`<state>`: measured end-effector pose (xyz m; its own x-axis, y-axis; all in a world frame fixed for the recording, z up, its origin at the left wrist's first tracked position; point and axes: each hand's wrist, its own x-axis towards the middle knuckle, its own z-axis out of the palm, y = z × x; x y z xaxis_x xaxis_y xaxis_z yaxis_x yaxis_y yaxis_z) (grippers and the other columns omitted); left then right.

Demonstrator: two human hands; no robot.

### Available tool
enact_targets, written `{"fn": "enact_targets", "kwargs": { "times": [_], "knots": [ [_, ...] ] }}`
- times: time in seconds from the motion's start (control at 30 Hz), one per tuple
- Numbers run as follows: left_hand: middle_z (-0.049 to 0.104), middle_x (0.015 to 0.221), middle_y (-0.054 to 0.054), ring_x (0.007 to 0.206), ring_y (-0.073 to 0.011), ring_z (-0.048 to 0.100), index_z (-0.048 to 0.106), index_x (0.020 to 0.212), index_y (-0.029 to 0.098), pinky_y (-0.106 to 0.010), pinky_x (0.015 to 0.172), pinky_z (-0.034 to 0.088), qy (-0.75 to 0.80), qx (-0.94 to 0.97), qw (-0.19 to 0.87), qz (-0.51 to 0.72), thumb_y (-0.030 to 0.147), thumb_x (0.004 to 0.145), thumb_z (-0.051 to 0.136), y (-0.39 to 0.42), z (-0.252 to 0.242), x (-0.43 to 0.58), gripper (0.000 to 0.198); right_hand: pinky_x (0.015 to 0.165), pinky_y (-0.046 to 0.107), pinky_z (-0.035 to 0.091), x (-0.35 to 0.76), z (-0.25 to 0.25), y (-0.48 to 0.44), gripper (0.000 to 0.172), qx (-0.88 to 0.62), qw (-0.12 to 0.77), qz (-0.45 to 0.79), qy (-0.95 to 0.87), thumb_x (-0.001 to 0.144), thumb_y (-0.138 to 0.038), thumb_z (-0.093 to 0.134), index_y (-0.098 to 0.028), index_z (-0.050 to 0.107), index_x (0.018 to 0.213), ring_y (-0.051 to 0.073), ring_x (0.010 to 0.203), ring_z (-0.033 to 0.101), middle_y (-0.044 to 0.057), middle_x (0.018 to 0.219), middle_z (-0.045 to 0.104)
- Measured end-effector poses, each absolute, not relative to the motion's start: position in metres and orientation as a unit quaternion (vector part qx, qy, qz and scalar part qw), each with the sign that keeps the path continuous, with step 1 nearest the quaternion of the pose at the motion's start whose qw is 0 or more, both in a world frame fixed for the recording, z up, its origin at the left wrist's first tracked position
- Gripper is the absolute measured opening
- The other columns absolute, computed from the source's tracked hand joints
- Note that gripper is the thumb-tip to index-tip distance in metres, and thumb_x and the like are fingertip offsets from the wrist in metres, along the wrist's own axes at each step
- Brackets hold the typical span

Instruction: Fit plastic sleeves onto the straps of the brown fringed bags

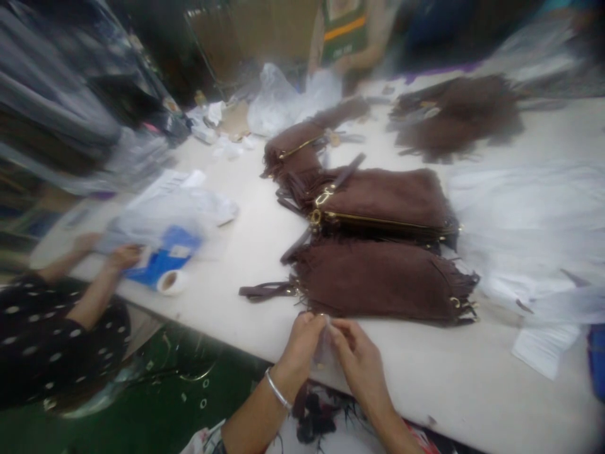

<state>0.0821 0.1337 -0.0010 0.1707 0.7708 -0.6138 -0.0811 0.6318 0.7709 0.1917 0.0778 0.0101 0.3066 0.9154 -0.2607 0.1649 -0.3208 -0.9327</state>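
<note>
My left hand, with a silver bangle at the wrist, and my right hand meet at the table's near edge. Their fingers pinch a small, clear plastic piece that hangs down between them; blur hides its exact kind. Just beyond my fingers lies a dark brown fringed handbag, its strap pointing left. Behind that one rests another brown handbag with a gold zipper and gold rings. A further brown bag sits farther back to the left.
A co-worker in a dotted top handles blue-and-white material by a tape roll at left. Another person stands across the table. Clear plastic sheets and a paper lie right; a brown pile lies far right.
</note>
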Motion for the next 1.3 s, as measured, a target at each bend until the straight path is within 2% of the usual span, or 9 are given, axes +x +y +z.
{"fn": "enact_targets", "kwargs": {
  "times": [0.1,0.27,0.5,0.73,1.0,1.17,1.3],
  "knots": [
    [0.059,0.056,-0.001,0.047,-0.0111,0.05,0.061,0.066,0.015,-0.023,0.049,0.038,0.56,0.298,0.711,0.303,0.04,0.07,0.07,0.135,0.0,0.082,0.027,0.066,0.029,0.05,0.194,0.007,0.08,0.033,-0.678,0.425,0.466,-0.379,0.091,-0.046,0.045,-0.021,0.064,0.097,0.019,0.069,0.064,0.002,0.077,0.069],
    [0.063,0.064,-0.003,0.056,-0.0125,0.055,0.064,0.073,0.014,-0.024,0.056,0.041,0.548,0.283,0.717,0.325,0.043,0.07,0.073,0.134,0.006,0.079,0.03,0.07,0.032,0.05,0.196,0.002,0.083,0.032,-0.689,0.415,0.446,-0.393,0.088,-0.046,0.05,-0.02,0.064,0.1,0.021,0.075,0.065,0.006,0.092,0.071],
    [0.064,0.069,-0.002,0.061,-0.0133,0.057,0.064,0.076,0.015,-0.024,0.06,0.042,0.584,0.26,0.69,0.34,0.045,0.066,0.078,0.131,0.005,0.082,0.035,0.065,0.028,0.046,0.195,0.006,0.094,0.026,-0.712,0.399,0.364,-0.449,0.089,-0.041,0.049,-0.021,0.063,0.079,0.019,0.072,0.062,0.003,0.078,0.068],
    [0.066,0.079,-0.005,0.069,-0.0137,0.059,0.066,0.085,0.014,-0.025,0.067,0.045,0.567,0.201,0.697,0.39,0.043,0.068,0.077,0.116,0.015,0.084,0.035,0.067,0.028,0.045,0.192,0.003,0.094,0.025,-0.727,0.396,0.354,-0.435,0.09,-0.039,0.05,-0.021,0.062,0.079,0.019,0.072,0.06,0.003,0.079,0.066],
    [0.061,0.068,-0.001,0.061,-0.0104,0.053,0.065,0.077,0.015,-0.021,0.058,0.04,0.608,0.17,0.654,0.416,0.036,0.061,0.081,0.116,-0.001,0.089,0.031,0.071,0.029,0.046,0.184,0.001,0.093,0.018,-0.73,0.399,0.329,-0.448,0.093,-0.033,0.047,-0.022,0.06,0.088,0.018,0.076,0.06,0.003,0.084,0.065],
    [0.062,0.07,-0.001,0.06,-0.011,0.053,0.063,0.074,0.016,-0.022,0.057,0.04,0.622,0.173,0.64,0.418,0.036,0.063,0.077,0.12,0.003,0.092,0.027,0.07,0.028,0.047,0.182,0.001,0.093,0.018,-0.714,0.375,0.242,-0.54,0.096,-0.026,0.042,-0.021,0.058,0.091,0.018,0.079,0.06,0.005,0.086,0.063],
    [0.055,0.061,0.004,0.053,-0.0083,0.045,0.057,0.066,0.017,-0.02,0.055,0.036,0.632,0.204,0.616,0.425,0.029,0.064,0.074,0.124,0.005,0.095,0.02,0.07,0.028,0.048,0.183,-0.002,0.091,0.022,-0.668,0.324,0.167,-0.649,0.096,-0.016,0.038,-0.02,0.06,0.095,0.019,0.083,0.061,0.007,0.087,0.063]
  ]
}}
